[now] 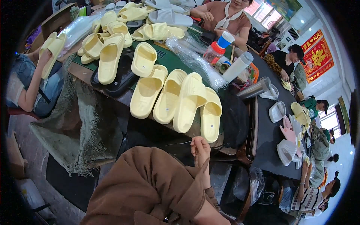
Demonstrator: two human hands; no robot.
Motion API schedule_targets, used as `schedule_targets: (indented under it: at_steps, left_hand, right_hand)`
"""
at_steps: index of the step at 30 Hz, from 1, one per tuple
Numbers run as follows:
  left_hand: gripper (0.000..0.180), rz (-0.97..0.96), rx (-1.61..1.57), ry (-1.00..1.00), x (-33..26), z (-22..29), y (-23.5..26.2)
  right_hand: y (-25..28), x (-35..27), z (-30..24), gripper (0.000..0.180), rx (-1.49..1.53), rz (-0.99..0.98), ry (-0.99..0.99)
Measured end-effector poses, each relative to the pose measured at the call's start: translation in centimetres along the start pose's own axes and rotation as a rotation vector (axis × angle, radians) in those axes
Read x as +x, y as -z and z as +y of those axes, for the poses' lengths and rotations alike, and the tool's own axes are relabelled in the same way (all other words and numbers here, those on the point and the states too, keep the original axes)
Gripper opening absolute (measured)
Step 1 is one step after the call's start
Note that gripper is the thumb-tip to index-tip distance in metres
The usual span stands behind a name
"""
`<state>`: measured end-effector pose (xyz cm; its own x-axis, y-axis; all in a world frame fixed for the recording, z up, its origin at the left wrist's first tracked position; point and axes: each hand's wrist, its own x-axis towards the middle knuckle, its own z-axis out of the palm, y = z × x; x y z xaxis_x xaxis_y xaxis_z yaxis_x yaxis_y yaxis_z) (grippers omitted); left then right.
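Viewing remotely, I find the right hand (201, 147) pinching a thin wire (180, 143) to its left, nearer than the yellow slippers (189, 105); left hand out of view, grip I cannot tell.

Yellow slippers (166, 105) look matt plastic, draped fabric (80, 127) rough-woven, the silvery flask (254, 88) glossy metal.

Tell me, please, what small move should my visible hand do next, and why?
Perhaps the visible hand should gently nudge the rightmost front yellow slipper inward: its near end seems to lie at the edge of the green-topped table, close to this hand, which pinches a thin, needle-like piece.
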<state>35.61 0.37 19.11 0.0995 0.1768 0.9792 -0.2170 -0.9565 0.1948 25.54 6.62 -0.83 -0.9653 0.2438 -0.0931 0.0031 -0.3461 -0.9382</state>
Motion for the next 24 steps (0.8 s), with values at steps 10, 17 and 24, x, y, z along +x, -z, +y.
schedule_targets:
  at_steps: [10, 17, 24]
  left_hand:
    - [0.028, -0.004, 0.045, 0.070, -0.8, 0.0, 0.0]
    - [0.027, 0.009, 0.052, 0.105, -1.6, -0.2, -0.1]
    - [0.026, -0.007, 0.046, 0.143, -1.9, -0.2, -0.5]
  right_hand:
    - [-0.4, -0.3, 0.5, 0.017, -0.013, -0.030, -0.054]
    - [-0.2, -0.2, 0.3, 0.016, 0.013, -0.015, -0.067]
    - [-0.1, 0.0, 2.2, 0.016, 0.039, -0.015, -0.092]
